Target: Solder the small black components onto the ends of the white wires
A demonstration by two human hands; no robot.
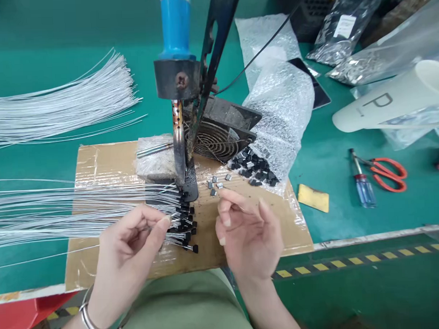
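Small black pieces lie loose on the cardboard, just beyond and left of your right hand, index fingertip beside them. That hand is the nearer one; its fingers stand apart and nothing shows in them. Your left hand has thumb and index together, apparently clamped on 1 thin white wire, long axis running left to right, its grasped end hidden.

Matt cardboard under glossy film
Smooth plastic is seen on the blue handle, stained metal (dull below) on the tube, slight sheen on the wires.
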